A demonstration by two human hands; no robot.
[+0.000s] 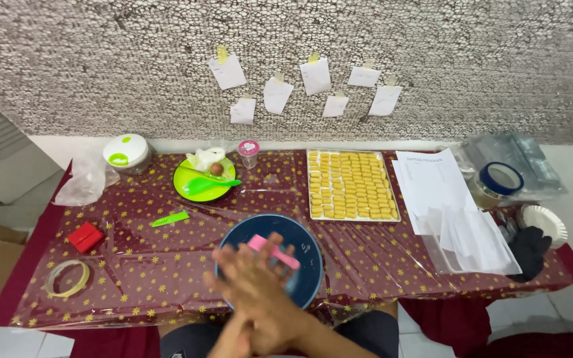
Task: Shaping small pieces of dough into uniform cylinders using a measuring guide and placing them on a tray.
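Note:
My two hands are pressed together, palm against palm, above the near rim of a dark blue bowl (306,245). My left hand (237,278) and my right hand (270,292) are blurred by motion. A pink spatula (274,252) lies in the bowl just beyond my fingertips. Whether anything lies between my palms is hidden. Behind the bowl sits a metal tray (310,185) full of several rows of small yellow pastries (351,185).
On the maroon star-patterned table (140,265) lie a tape roll (67,277), a red box (85,237), a green comb (170,219), a green plate (187,185) with a green spatula, a white lidded chopper (126,151), a pink-lidded cup (249,152), papers (445,199) and a black glove (530,248).

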